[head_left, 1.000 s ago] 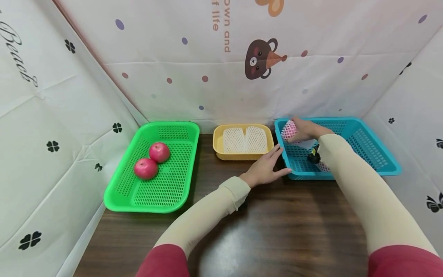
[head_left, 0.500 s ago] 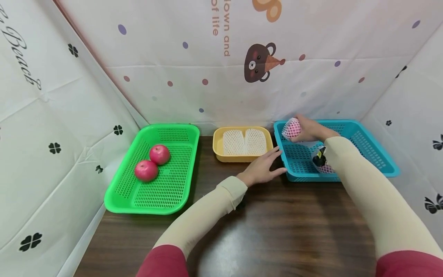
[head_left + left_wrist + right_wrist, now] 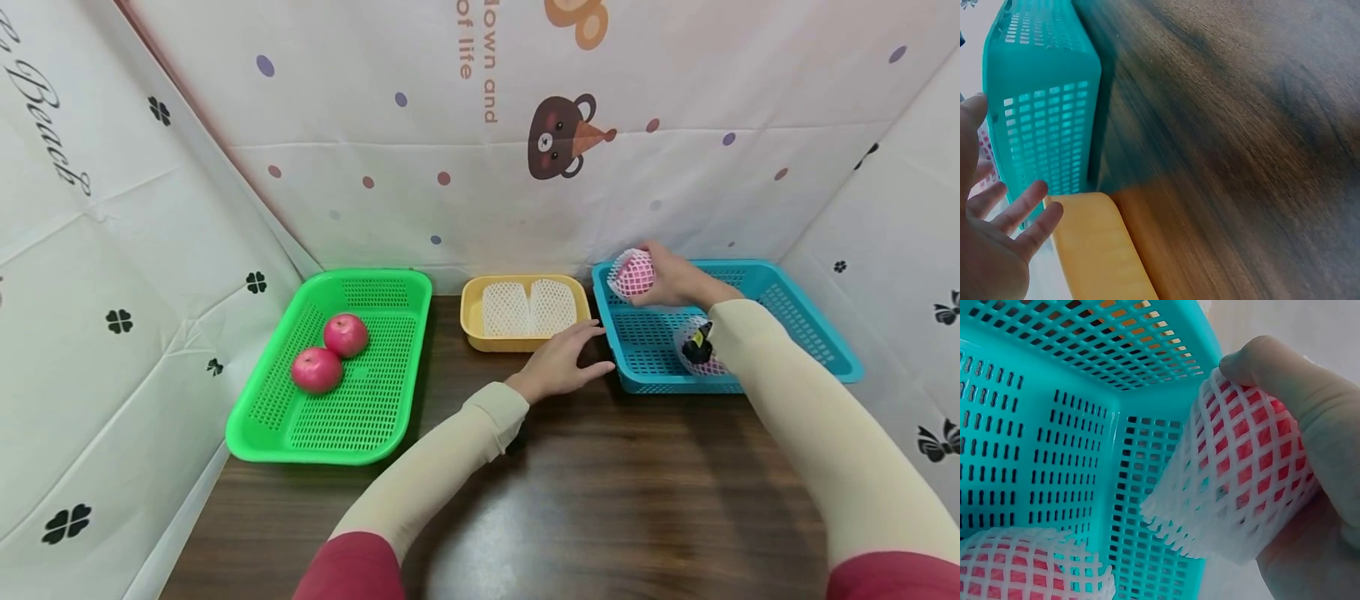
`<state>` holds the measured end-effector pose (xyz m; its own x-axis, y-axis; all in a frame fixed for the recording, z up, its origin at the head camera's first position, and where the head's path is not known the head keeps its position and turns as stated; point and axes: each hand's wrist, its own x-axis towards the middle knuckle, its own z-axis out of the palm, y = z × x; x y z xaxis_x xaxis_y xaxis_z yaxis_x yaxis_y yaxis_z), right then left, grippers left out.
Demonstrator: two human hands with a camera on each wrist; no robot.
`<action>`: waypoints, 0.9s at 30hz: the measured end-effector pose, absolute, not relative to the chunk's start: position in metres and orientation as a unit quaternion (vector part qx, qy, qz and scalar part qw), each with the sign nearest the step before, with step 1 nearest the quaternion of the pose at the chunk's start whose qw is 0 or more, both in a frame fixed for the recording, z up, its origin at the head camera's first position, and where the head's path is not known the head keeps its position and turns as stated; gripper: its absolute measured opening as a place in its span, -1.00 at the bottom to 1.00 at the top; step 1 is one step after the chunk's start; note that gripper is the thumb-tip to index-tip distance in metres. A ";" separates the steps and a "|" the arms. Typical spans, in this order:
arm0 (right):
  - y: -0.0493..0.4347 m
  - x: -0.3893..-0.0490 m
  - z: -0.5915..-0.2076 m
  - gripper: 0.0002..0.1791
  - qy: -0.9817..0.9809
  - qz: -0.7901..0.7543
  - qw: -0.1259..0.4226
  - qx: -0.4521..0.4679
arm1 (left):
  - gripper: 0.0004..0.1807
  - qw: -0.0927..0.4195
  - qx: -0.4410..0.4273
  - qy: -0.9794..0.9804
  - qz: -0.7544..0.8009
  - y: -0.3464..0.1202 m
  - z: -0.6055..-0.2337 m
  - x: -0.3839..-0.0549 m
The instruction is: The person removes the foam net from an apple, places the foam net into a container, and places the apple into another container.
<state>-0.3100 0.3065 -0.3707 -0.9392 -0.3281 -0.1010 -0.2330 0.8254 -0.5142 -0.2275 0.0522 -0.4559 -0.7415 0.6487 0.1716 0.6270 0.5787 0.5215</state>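
Observation:
My right hand grips a red apple in a white foam net, held over the back left corner of the blue basket. In the right wrist view the thumb presses on one end of the net, and the loose end of the net hangs past the fruit. Another netted apple lies in the basket, partly hidden by my right wrist in the head view. My left hand holds nothing; its fingers spread beside the basket's left side, close by the yellow tray.
Two flat white foam nets lie in the yellow tray. On the left, a green basket holds two bare apples. A printed cloth hangs behind and along both sides of the brown wooden table.
My right hand has risen slightly with the netted apple. My left hand has drawn back a little to the left from the blue basket's rim.

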 end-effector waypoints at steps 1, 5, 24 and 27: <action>0.306 -0.309 -0.370 0.11 0.950 -0.258 0.093 -0.147 | -0.28 0.015 0.355 0.888 0.291 0.051 -0.457 -0.228; 0.304 -0.306 -0.367 0.10 0.949 -0.263 0.087 -0.148 | -0.28 -0.007 0.342 0.884 0.319 0.045 -0.459 -0.229; 0.287 -0.298 -0.363 0.09 0.942 -0.271 0.047 -0.192 | -0.16 -0.070 0.264 0.845 0.460 0.023 -0.463 -0.225; 0.281 -0.297 -0.361 0.10 0.940 -0.271 0.044 -0.203 | -0.18 -0.062 0.250 0.838 0.482 0.018 -0.463 -0.223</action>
<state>-0.2968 0.2809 -0.3615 -0.9140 -0.4047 0.0278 -0.3572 0.7707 -0.5277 -0.2228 0.0180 -0.4627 -0.8678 0.3580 0.3447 0.4779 0.4106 0.7766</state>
